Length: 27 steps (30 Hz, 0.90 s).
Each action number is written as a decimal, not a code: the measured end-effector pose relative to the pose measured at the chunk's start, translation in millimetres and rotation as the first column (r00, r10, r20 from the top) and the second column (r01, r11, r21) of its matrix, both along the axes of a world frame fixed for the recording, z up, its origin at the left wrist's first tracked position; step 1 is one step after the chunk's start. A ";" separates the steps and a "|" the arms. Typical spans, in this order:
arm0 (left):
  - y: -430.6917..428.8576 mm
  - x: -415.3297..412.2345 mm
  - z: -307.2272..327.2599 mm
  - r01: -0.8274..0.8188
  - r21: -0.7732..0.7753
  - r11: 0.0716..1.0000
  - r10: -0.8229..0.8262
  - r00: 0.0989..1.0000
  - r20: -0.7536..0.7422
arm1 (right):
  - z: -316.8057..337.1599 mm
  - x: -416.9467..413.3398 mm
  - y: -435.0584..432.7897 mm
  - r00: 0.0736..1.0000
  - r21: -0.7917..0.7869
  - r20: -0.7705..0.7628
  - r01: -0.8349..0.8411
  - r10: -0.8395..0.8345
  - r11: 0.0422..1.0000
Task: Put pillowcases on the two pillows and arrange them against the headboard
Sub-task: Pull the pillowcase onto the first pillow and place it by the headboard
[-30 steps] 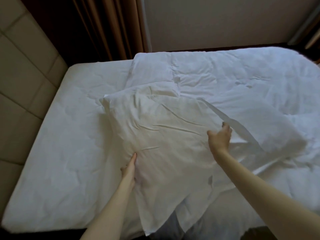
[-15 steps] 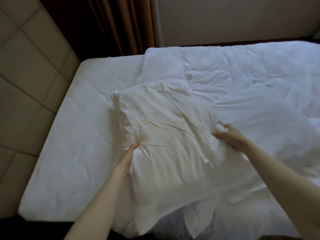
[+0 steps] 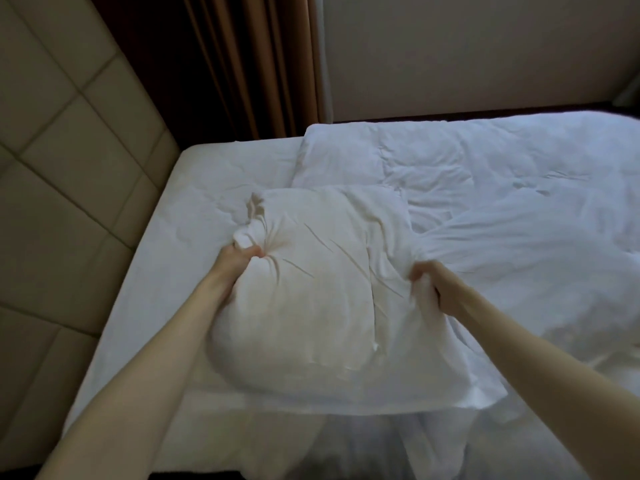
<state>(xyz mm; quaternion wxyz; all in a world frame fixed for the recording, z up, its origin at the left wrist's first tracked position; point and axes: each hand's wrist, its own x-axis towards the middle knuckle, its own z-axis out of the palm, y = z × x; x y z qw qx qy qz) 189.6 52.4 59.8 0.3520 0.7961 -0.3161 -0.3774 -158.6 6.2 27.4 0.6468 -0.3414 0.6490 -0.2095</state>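
Pillow (image 3: pixel 311 299) sits between both hands on the mattress (image 3: pixel 166 271). Left hand (image 3: pixel 239 259) clenches a bunched corner at its left side; right hand (image 3: pixel 436 289) grips the pillowcase (image 3: pixel 433 358) fabric at its right edge.

- A plump white pillow in a creased white pillowcase (image 3: pixel 311 292) lies at the centre of the frame, on a bed covered by a white fitted sheet (image 3: pixel 194 216).
- The left hand (image 3: pixel 235 261), left of centre, is clenched around a bunched fistful of the pillow's upper left corner, with wrinkles fanning out from the grip.
- The right hand (image 3: pixel 436 289), right of centre, is closed on gathered white fabric at the pillow's right edge.
- A rumpled white duvet (image 3: pixel 502 188) fills the right and upper right.
- A beige padded panelled headboard (image 3: pixel 62 168) occupies the left side.
- Brown pleated curtains (image 3: pixel 249 64) hang at top centre, beside a pale plain wall (image 3: pixel 467 53).
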 end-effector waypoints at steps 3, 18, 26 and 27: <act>-21.5 40.9 28.0 0.064 -0.094 0.994 -0.058 0.997 0.059 | 20.3 37.0 -15.1 0.994 -0.028 0.101 -0.041 0.044 0.999; -50.0 258.3 115.0 0.179 -0.478 0.860 -0.173 0.983 0.057 | 64.1 276.2 -46.0 0.952 -0.213 0.308 0.068 0.001 0.975; -93.5 359.4 146.8 0.135 -0.584 0.800 -0.094 0.990 0.100 | 100.6 378.4 -111.2 0.920 -0.433 0.392 0.180 0.005 0.883; -102.8 368.4 152.2 0.137 -0.597 0.791 -0.087 0.990 0.113 | 106.8 387.3 -119.3 0.915 -0.456 0.403 0.198 0.002 0.868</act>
